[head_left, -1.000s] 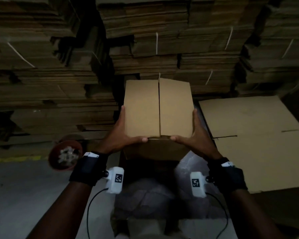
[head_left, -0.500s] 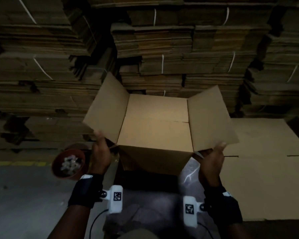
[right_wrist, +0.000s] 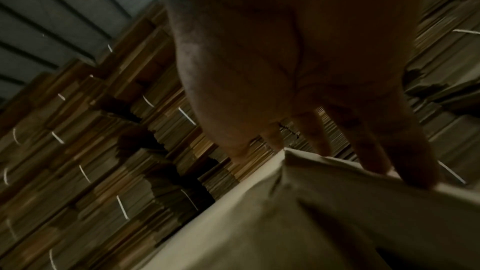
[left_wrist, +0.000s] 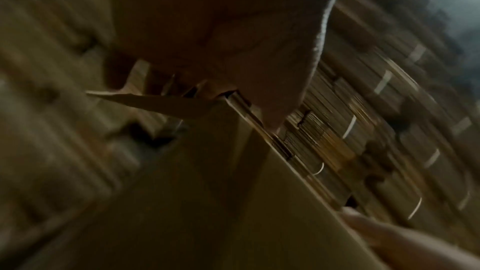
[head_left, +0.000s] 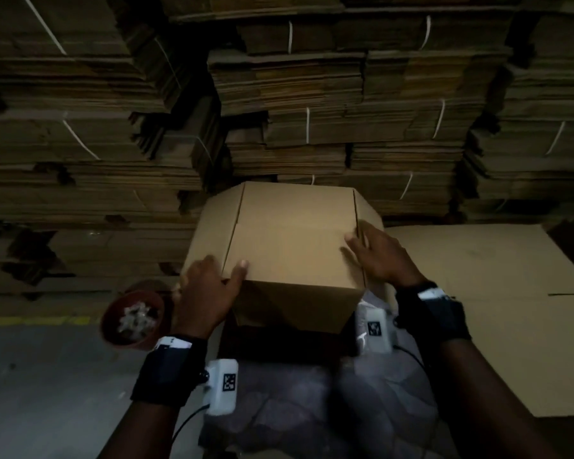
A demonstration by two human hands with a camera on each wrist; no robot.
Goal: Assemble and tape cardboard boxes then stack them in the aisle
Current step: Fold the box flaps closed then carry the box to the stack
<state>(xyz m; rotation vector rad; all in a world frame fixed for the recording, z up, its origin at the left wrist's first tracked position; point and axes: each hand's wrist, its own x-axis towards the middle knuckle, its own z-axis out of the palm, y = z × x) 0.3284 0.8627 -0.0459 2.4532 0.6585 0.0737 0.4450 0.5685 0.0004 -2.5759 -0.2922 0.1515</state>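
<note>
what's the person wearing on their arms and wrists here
Both forearms are bare, with no sleeves. Each wrist has a wide black band with a white tab at its hand-side edge. A white box-shaped camera unit with a black-and-white square marker is clipped inside each, behind the left hand and right hand. A thin black cable trails from each.

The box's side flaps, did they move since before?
Yes. The side flaps went down, folded outward along the box, no longer raised against the stacked cardboard behind.
</note>
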